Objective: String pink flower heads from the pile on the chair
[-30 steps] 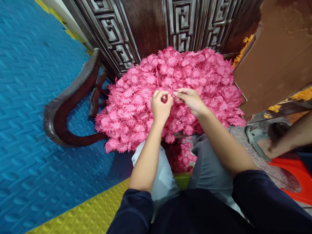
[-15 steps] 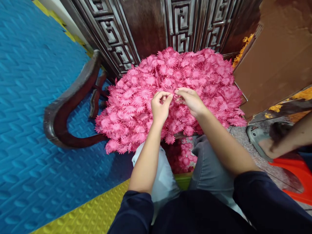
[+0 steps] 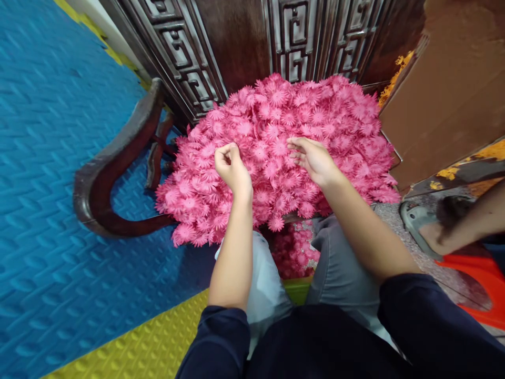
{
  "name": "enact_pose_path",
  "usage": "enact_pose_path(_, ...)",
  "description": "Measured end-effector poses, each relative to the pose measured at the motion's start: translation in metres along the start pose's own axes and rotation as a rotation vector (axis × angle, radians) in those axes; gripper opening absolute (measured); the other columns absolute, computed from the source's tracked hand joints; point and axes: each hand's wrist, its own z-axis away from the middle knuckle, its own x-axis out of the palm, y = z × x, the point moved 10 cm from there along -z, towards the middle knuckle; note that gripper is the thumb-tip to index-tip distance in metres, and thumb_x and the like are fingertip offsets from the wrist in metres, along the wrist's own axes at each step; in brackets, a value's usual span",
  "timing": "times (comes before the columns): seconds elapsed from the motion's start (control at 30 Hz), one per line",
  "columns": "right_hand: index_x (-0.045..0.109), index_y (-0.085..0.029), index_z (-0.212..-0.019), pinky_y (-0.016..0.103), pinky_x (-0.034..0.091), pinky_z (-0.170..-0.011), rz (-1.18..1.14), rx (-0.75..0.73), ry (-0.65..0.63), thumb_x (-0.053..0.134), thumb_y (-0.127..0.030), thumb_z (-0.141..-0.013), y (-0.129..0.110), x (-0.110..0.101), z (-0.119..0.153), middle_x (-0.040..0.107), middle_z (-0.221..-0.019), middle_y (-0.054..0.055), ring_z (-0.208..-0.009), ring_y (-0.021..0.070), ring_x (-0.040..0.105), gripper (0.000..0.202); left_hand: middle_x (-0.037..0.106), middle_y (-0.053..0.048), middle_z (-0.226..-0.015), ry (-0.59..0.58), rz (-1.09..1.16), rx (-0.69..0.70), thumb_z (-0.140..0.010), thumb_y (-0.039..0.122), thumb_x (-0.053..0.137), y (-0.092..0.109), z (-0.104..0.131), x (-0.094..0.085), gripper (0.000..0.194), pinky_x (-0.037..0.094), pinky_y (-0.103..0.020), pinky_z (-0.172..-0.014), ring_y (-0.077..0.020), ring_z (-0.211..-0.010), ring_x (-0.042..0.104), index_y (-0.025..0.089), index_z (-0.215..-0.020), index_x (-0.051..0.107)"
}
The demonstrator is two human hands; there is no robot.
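A big heap of pink artificial flower heads (image 3: 272,158) with thin, pointed petals spreads out in front of me. Above its left part is my left hand (image 3: 232,168), fingers curled and thumb pressed against them in a pinch. Whatever is in that pinch, if anything, cannot be told from the pink petals behind it. My right hand (image 3: 313,158) hovers over the middle right of the heap, its fingers loosely stretched and apart, with nothing visible in them. A clear gap separates the two hands.
A curved dark wooden armrest (image 3: 90,195) borders the heap on the left, and a carved wooden panel (image 3: 244,42) stands behind. Brown cardboard (image 3: 445,95) is at right, near orange flowers (image 3: 447,172). Another person's sandalled foot (image 3: 430,231) and an orange-red stool (image 3: 473,287) are lower right.
The hands were together over the middle of the heap and have parted. My left hand has moved left; my right hand has stayed nearly in place and its fingers have loosened.
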Motion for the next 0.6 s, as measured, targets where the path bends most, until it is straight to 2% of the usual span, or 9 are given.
enact_pose_path(0.17, 0.067, -0.019, -0.087, 0.024, 0.048, -0.072, 0.136, -0.121, -0.119, 0.066, -0.035, -0.072, -0.008, 0.021, 0.008, 0.069, -0.091, 0.001, -0.072, 0.0078, 0.059, 0.022, 0.046, 0.004, -0.064, -0.229, -0.003, -0.022, -0.08, 0.02, 0.059, 0.001, 0.009, 0.026, 0.016, 0.039, -0.02, -0.066, -0.0079, -0.062, 0.044, 0.018, -0.066, 0.051)
enact_pose_path(0.27, 0.066, -0.019, -0.088, 0.026, 0.049, -0.078, 0.132, -0.197, -0.182, 0.074, -0.041, -0.062, -0.012, 0.035, 0.013, 0.069, -0.091, 0.001, -0.081, 0.0104, 0.061, 0.035, 0.047, 0.004, -0.062, -0.418, -0.042, 0.015, -0.079, 0.019, 0.059, 0.007, 0.025, 0.047, 0.014, 0.038, -0.02, -0.064, -0.0085, -0.061, 0.043, 0.018, -0.066, 0.053)
enact_pose_path(0.37, 0.064, -0.018, -0.078, 0.026, 0.048, -0.08, 0.084, -0.223, -0.184, 0.08, -0.042, -0.051, -0.011, 0.039, 0.014, 0.067, -0.081, -0.001, -0.079, 0.0105, 0.06, 0.04, 0.049, 0.003, -0.064, -0.57, -0.059, 0.009, -0.079, 0.022, 0.059, 0.006, 0.038, 0.063, 0.01, 0.039, -0.021, -0.065, -0.0091, -0.062, 0.045, 0.018, -0.071, 0.056)
enact_pose_path(0.43, 0.061, -0.018, -0.07, 0.025, 0.047, -0.077, 0.076, -0.229, -0.175, 0.081, -0.042, -0.049, -0.011, 0.038, 0.013, 0.064, -0.073, -0.003, -0.073, 0.009, 0.058, 0.038, 0.049, 0.003, -0.065, -0.619, -0.061, 0.0, -0.08, 0.024, 0.059, 0.003, 0.042, 0.068, 0.01, 0.038, -0.021, -0.064, -0.0094, -0.062, 0.045, 0.018, -0.073, 0.056)
enact_pose_path(0.5, 0.059, -0.017, -0.064, 0.024, 0.045, -0.072, 0.111, -0.235, -0.173, 0.079, -0.043, -0.053, -0.012, 0.036, 0.013, 0.059, -0.066, -0.004, -0.065, 0.0076, 0.054, 0.035, 0.049, 0.003, -0.065, -0.629, -0.061, 0.003, -0.081, 0.027, 0.059, 0.002, 0.041, 0.068, 0.012, 0.037, -0.021, -0.063, -0.0096, -0.061, 0.045, 0.018, -0.073, 0.055)
enact_pose_path(0.6, 0.056, -0.018, -0.061, 0.023, 0.042, -0.063, 0.141, -0.205, -0.146, 0.072, -0.045, -0.064, -0.011, 0.029, 0.01, 0.054, -0.061, -0.004, -0.06, 0.0073, 0.052, 0.032, 0.046, 0.003, -0.066, -0.562, -0.051, 0.022, -0.082, 0.029, 0.058, 0.002, 0.035, 0.061, 0.015, 0.037, -0.022, -0.063, -0.0097, -0.061, 0.043, 0.019, -0.073, 0.051)
